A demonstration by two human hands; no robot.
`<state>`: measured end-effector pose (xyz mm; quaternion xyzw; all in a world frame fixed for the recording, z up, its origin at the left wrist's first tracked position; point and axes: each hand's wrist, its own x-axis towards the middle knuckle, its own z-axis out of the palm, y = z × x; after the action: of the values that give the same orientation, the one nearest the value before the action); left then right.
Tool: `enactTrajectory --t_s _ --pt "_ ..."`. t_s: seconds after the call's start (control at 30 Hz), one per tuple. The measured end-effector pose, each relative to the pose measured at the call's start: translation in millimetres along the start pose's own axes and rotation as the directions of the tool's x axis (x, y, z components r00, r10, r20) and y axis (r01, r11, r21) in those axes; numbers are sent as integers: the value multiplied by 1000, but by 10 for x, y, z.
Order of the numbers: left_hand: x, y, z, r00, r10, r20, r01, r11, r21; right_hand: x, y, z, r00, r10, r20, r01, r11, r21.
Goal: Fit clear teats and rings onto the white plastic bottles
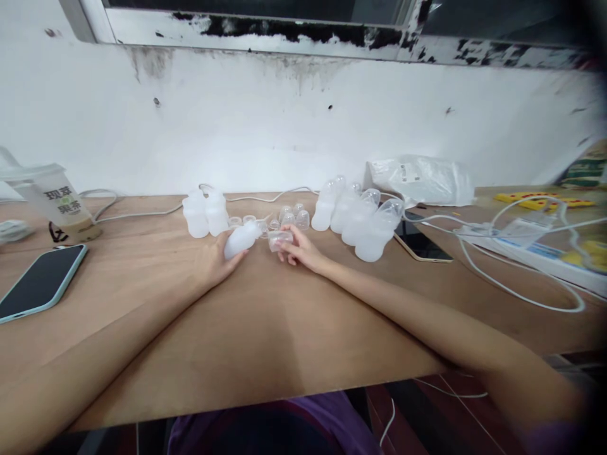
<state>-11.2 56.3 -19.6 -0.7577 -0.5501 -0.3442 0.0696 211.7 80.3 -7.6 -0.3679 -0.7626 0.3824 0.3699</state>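
My left hand [214, 260] is closed round a frosted white baby bottle [241, 241], tilted with its top toward the right. Close beside that top, the fingers of my right hand [303, 250] pinch a clear cap [279, 239]; cap and bottle look slightly apart. Behind my hands lie several small clear collars [248, 220] and clear dome caps [301, 218]. Two frosted bottle bodies [217, 212] without caps stand to the left. On the right stands a group of capped bottles [370, 235].
A drink cup [64, 201] with a straw and a phone [42, 281] are at the left. Rightward are a plastic bag [422, 180], a second phone [422, 241], and a power strip [545, 249] with looped white cables [516, 306]. A wall [246, 126] bounds the table's back.
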Motion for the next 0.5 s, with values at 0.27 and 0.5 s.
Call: enactTrajectory --t_s 0.27,0.5 --pt "-1 -22 25 999 -33 20 33 999 -26 68 23 -19 983 140 121 -183 817 546" --pt "-1 3 -10 998 -43 48 43 999 3 66 12 -21 982 143 121 -187 795 577"
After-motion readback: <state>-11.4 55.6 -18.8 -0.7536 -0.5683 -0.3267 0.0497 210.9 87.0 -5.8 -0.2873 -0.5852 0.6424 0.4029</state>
